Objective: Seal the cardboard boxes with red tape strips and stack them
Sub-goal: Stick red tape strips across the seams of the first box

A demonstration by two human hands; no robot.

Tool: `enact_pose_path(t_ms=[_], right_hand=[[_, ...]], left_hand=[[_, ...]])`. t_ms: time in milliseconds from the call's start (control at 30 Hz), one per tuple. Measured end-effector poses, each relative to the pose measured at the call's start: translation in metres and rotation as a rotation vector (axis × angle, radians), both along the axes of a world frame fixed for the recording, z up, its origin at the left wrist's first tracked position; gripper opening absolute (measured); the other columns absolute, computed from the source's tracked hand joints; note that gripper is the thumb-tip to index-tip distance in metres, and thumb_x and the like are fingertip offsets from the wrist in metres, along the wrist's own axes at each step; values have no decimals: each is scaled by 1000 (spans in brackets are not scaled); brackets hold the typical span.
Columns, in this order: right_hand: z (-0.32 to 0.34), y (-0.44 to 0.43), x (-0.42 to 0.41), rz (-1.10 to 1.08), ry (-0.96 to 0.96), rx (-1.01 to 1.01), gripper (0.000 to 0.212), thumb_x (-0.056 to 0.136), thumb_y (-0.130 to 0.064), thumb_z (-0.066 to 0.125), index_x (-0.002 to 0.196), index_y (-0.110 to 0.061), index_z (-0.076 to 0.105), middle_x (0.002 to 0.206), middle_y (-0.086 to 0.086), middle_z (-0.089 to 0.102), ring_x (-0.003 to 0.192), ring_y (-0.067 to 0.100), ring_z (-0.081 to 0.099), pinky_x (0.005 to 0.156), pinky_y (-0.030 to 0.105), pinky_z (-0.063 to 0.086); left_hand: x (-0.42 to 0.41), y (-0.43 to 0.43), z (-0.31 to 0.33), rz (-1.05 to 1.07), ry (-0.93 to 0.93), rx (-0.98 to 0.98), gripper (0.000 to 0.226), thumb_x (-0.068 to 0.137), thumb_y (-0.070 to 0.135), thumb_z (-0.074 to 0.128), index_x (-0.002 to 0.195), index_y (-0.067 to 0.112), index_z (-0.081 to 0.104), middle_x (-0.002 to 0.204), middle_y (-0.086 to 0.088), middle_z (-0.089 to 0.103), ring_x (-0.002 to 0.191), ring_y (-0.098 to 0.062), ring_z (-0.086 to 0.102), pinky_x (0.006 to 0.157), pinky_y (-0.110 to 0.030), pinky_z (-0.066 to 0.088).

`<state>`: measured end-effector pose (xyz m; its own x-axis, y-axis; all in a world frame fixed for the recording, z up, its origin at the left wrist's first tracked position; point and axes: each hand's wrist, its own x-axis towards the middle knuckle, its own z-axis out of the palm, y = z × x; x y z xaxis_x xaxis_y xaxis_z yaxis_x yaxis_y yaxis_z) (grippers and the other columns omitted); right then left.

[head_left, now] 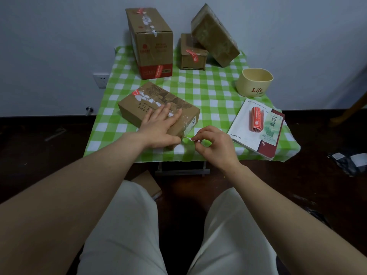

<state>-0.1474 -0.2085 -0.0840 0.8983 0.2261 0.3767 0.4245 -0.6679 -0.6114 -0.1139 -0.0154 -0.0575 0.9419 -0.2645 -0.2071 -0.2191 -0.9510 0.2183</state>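
Note:
A flat cardboard box (151, 102) lies at the near left of the green checked table (208, 90), with a red strip at its far corner. My left hand (160, 126) presses flat on its top, thumb at the near corner. My right hand (214, 144) pinches a small strip of tape (189, 138) that runs to that corner. A roll of red tape strips (257, 120) rests on a booklet (246, 126) to the right. Three more boxes stand at the back: a tall box (153, 48), a small box (192, 56) and a wrapped box (216, 34) leaning on it.
A cream tub (255, 82) marked "Life" stands at the table's right. Another piece of cardboard (148, 184) lies on the dark floor under the table by my knees. A wall socket (101, 79) is on the left wall.

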Motion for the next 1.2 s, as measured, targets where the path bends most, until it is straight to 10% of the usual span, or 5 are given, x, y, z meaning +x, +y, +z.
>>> enact_pose_path(t_ms=[300,500,700,933,1200], right_hand=[[25,3,7,-32,438,526,68,80,12,56,125,-38,53,118,-1,48,100,19,64,79,20,54],[33,22,19,-43,698,651,95,82,4,59,143,-52,12,118,1,56,107,19,57,94,42,50],[42,22,47,-142,795,727,74,77,15,49,136,-29,46,101,3,58,91,20,57,82,37,50],[57,12,41,-60,705,934,29,78,17,54,86,-8,67,71,0,66,71,10,64,78,25,51],[62,14,28,7,641,816,36,73,23,53,96,-1,67,92,19,66,87,24,61,83,32,53]], left_hand=[[3,12,12,-105,18,130,118,72,34,74,148,32,-16,157,-3,-21,146,-19,-13,116,-41,-4],[2,16,19,-195,-183,254,96,79,53,65,151,26,8,160,-5,5,143,-24,14,112,-37,17],[-12,-25,19,-43,-297,321,84,80,67,50,148,24,24,150,-12,33,130,-30,32,103,-40,29],[-7,-32,50,526,-26,-915,57,88,29,58,141,14,43,142,-4,48,128,-18,46,98,-24,35],[-11,-51,54,539,-77,-986,51,77,25,76,123,11,57,96,3,62,92,-11,60,85,-26,50]])
